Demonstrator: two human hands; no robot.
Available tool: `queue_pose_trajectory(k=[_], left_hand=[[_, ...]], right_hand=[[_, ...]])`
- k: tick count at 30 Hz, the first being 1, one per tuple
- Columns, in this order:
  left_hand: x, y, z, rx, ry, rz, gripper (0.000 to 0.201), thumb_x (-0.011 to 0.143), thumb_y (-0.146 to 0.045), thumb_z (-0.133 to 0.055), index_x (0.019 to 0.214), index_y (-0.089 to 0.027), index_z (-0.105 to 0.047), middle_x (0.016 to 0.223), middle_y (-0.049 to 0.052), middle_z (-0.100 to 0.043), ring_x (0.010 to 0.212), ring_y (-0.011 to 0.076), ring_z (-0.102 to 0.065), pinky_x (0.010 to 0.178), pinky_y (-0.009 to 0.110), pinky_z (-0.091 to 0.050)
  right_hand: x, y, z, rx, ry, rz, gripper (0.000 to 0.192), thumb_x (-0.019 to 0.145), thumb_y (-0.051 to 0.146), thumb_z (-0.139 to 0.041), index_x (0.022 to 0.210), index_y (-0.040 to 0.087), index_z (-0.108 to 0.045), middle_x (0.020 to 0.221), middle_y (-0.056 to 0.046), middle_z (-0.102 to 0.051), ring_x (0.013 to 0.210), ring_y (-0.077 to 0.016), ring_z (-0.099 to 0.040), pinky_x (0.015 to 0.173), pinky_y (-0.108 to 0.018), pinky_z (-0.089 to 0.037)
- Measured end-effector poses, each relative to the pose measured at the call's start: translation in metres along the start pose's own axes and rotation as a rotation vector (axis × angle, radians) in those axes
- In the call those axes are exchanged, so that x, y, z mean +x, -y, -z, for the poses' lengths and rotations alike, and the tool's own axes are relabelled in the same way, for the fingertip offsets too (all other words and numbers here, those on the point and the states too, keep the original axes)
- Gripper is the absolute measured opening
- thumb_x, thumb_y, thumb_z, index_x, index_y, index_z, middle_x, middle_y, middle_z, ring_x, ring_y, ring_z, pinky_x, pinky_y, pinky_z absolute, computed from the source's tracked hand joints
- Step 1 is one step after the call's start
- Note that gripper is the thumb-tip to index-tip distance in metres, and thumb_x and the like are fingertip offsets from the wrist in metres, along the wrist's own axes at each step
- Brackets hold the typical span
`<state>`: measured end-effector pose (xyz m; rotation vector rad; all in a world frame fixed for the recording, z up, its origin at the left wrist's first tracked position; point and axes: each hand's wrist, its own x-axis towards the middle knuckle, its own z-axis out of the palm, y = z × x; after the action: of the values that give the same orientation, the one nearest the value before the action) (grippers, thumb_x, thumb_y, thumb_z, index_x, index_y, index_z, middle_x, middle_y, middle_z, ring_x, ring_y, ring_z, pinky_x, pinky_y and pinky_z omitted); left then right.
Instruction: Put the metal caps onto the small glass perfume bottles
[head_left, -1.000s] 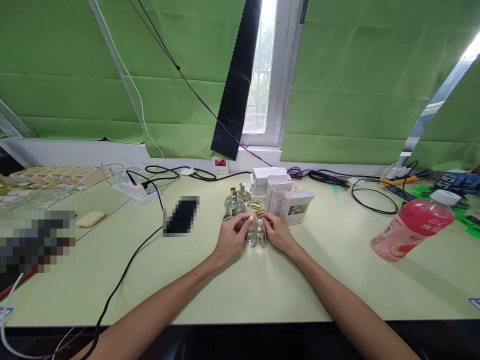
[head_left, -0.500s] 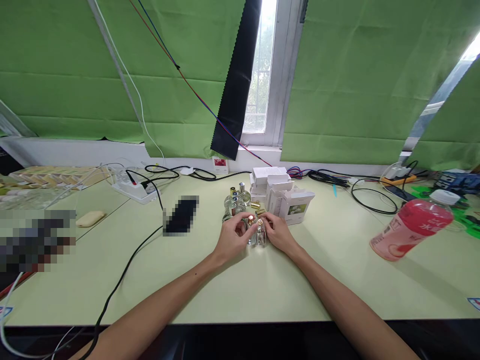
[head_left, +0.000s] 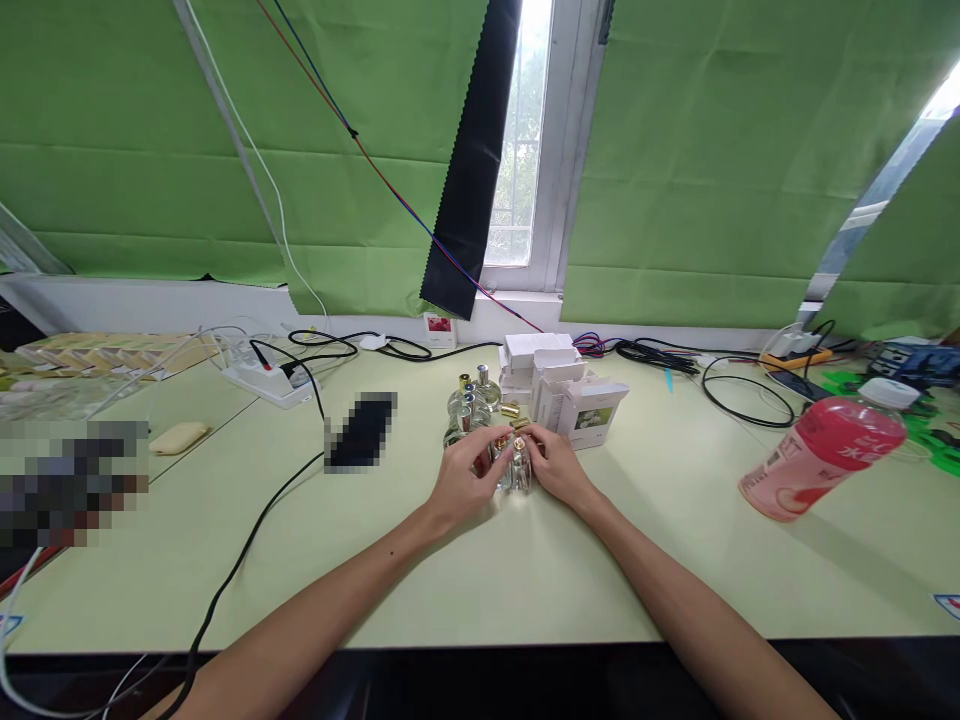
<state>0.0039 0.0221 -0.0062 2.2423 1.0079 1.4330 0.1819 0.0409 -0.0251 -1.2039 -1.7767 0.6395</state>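
Observation:
Two small clear glass perfume bottles (head_left: 512, 468) with gold necks stand side by side on the pale green table (head_left: 420, 570). My left hand (head_left: 465, 480) curls around the left bottle, with fingertips on its gold top. My right hand (head_left: 553, 466) grips the right bottle from the right side. Behind them stand several more glass bottles (head_left: 470, 403), and a loose gold cap (head_left: 511, 410) lies nearby.
Several open white cartons (head_left: 564, 392) stand behind the bottles. A pink drink bottle (head_left: 821, 461) stands at the right. A white power strip (head_left: 271, 381) and black cables (head_left: 247, 555) cross the left side; more cables (head_left: 739, 385) lie at the back right.
My left fingers shifted on the left bottle's gold top, first lifting off it, then closing over it again. The right hand stayed in place.

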Motion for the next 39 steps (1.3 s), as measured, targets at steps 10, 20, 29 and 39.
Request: queue_pose_trajectory(k=[10,20,29,39], left_hand=[[-0.0007,0.0011,-0.0017,-0.022,-0.034,-0.020,0.021,0.093,-0.024,-0.060,0.110,-0.019,-0.069,0.089,0.003,-0.072,0.053,0.0064,-0.049,0.051,0.020,-0.046],[-0.0017,0.0069,-0.0026,0.006,-0.075,-0.081,0.027,0.092,-0.022,-0.062,0.117,-0.019,-0.070,0.101,0.006,-0.076,0.055,0.0067,-0.055,0.051,0.021,-0.051],[-0.0016,0.0078,-0.0015,0.068,-0.075,-0.167,0.028,0.094,-0.022,-0.058,0.120,-0.020,-0.069,0.112,0.008,-0.075,0.084,0.0168,-0.073,0.071,0.028,-0.063],[-0.0021,0.0052,-0.0018,0.054,-0.059,-0.100,0.027,0.094,-0.024,-0.058,0.118,-0.020,-0.070,0.109,0.009,-0.075,0.069,0.0128,-0.069,0.059,0.024,-0.059]], right_hand=[[-0.0006,-0.0028,-0.0007,0.014,0.005,0.004,0.027,0.095,0.029,-0.042,0.096,0.020,-0.068,0.093,-0.005,-0.073,0.081,-0.0203,-0.065,0.074,-0.032,-0.048],[-0.0012,-0.0013,-0.0009,0.010,0.002,0.002,0.027,0.095,0.028,-0.042,0.094,0.020,-0.067,0.090,-0.004,-0.073,0.078,-0.0198,-0.065,0.072,-0.031,-0.048],[-0.0006,-0.0035,-0.0015,0.009,-0.002,0.007,0.028,0.095,0.029,-0.041,0.095,0.020,-0.068,0.092,-0.005,-0.073,0.080,-0.0196,-0.065,0.075,-0.031,-0.049],[-0.0014,-0.0018,-0.0015,0.007,0.001,0.012,0.028,0.095,0.030,-0.041,0.095,0.020,-0.067,0.090,-0.004,-0.073,0.078,-0.0201,-0.064,0.073,-0.032,-0.047]])
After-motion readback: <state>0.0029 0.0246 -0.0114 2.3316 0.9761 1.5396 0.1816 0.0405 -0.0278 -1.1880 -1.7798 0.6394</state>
